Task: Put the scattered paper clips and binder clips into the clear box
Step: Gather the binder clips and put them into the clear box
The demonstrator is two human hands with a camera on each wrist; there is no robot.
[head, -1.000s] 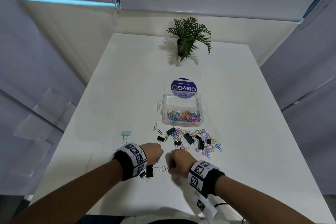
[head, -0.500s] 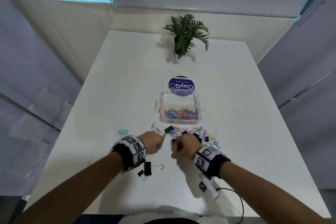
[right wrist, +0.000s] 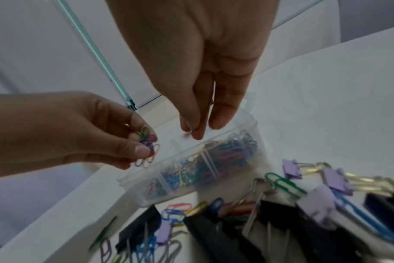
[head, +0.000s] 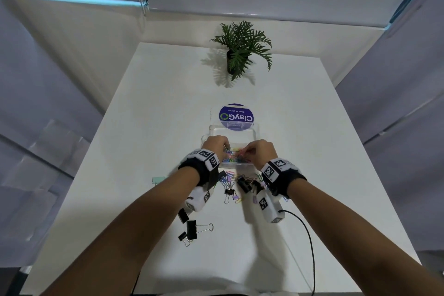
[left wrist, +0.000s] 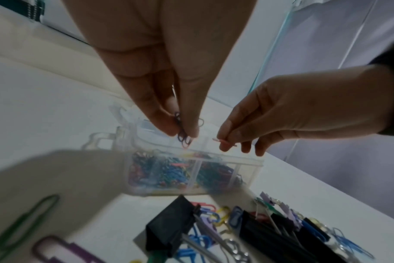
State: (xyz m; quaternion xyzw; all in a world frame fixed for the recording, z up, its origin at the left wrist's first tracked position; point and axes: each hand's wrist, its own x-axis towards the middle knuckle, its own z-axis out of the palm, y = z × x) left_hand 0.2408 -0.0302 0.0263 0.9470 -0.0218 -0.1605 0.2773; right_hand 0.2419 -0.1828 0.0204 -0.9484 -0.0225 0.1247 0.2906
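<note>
White worktop (head: pixel 149 108) carries the clear plastic compartment box (head: pixel 255 128); both hands have risen from the scattered clips (head: pixel 234 184) to hover above it, left hand (head: pixel 216 145) pinching several coloured paper clips (left wrist: pixel 182 137), right hand (head: pixel 260 151) pinching a pink one (left wrist: pixel 223 142), ready to drop.

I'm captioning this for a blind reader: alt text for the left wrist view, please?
Left hand pinches paper clips above the clear box; right hand pinches a pink clip beside it. Loose clips lie nearer.
</note>
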